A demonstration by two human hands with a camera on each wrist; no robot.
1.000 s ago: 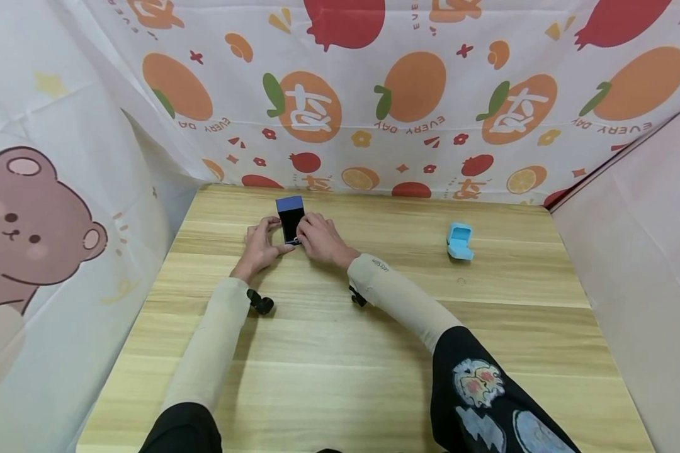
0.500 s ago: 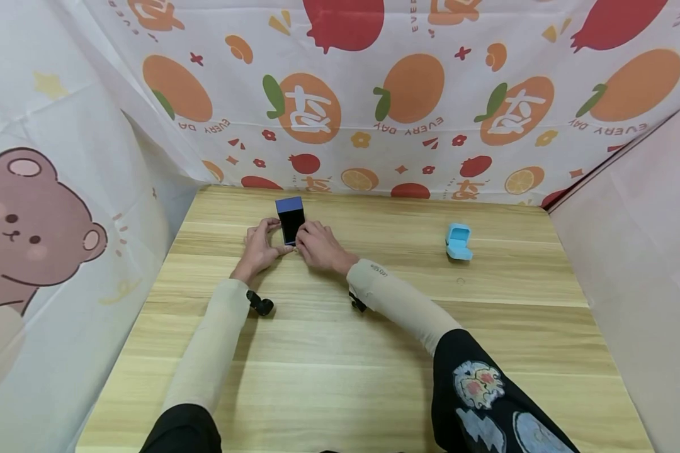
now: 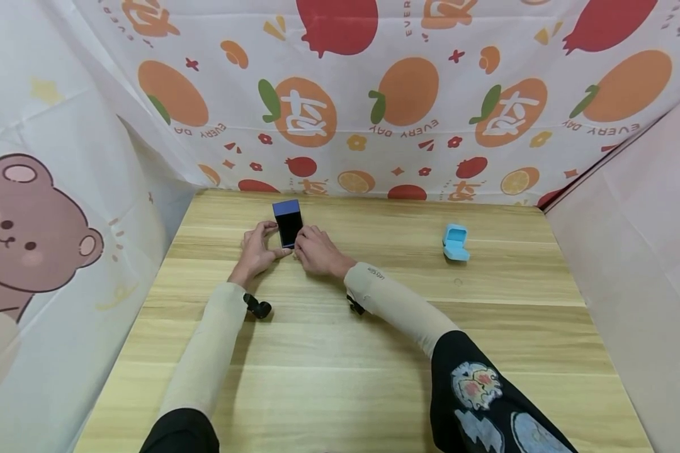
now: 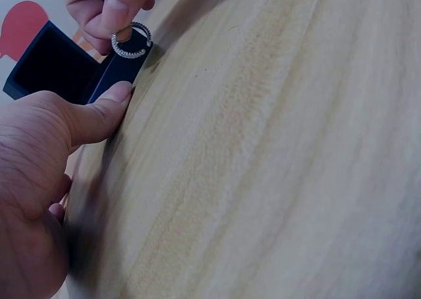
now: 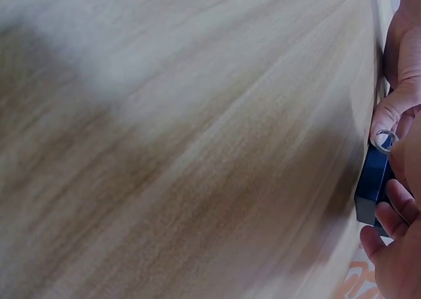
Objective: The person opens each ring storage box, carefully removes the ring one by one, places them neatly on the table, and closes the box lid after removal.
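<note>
An open dark blue ring box [image 3: 289,224] with a black inside stands near the back left of the table, its lid raised. My left hand [image 3: 256,250] steadies it, thumb along the front edge and fingers at its left side. My right hand [image 3: 317,250] is at the box's front right. Between its thumb and finger it pinches a silver ring [image 4: 119,50] set with small stones, as the left wrist view shows. The ring overlaps the box's front edge there. In the right wrist view the ring [image 5: 385,141] appears beside my left thumb.
A small light blue box [image 3: 456,243] stands open to the right on the wooden table [image 3: 340,377]. Fruit-print cloth [image 3: 357,75] hangs behind the table's back edge, and a bear-print cloth [image 3: 34,251] hangs on the left.
My right hand has shifted slightly toward me, along the front of the ring box. The left hand and the box have stayed in place, while the head view has tilted a little.
</note>
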